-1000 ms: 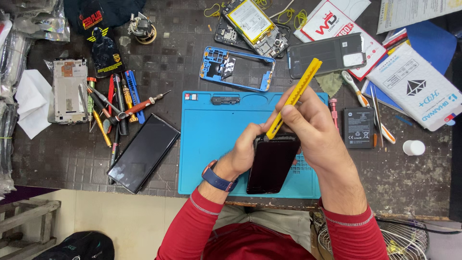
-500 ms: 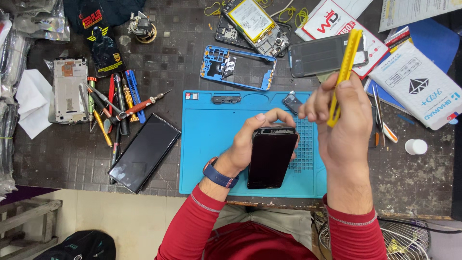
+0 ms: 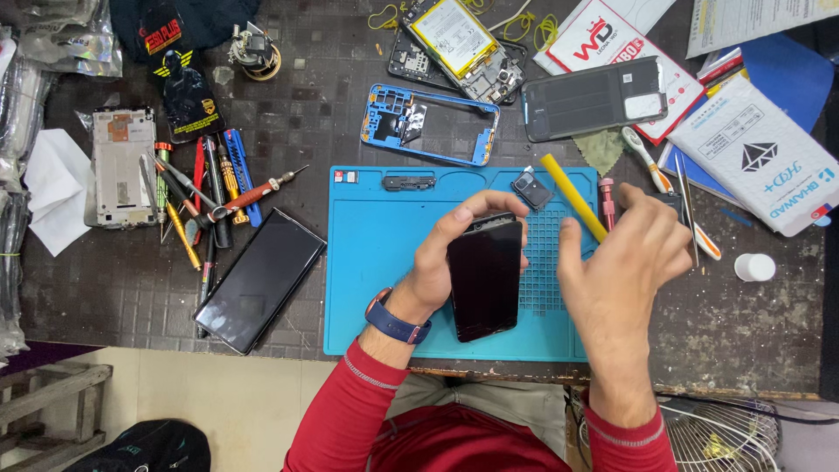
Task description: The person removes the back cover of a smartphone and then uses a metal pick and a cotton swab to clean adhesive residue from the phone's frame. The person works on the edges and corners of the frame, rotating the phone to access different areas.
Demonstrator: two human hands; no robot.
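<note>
Phone upright in left hand, lengthwise

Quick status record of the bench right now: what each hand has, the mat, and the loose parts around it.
left hand: grips a black phone by its edges, dark face up, over the mat
right hand: open, fingers spread, beside the yellow pry tool; whether it touches it is unclear
work surface: blue mat on a dark bench
on mat: small camera module near the top edge
left of mat: second black phone, screwdrivers
above mat: blue phone frame, grey back cover
</note>
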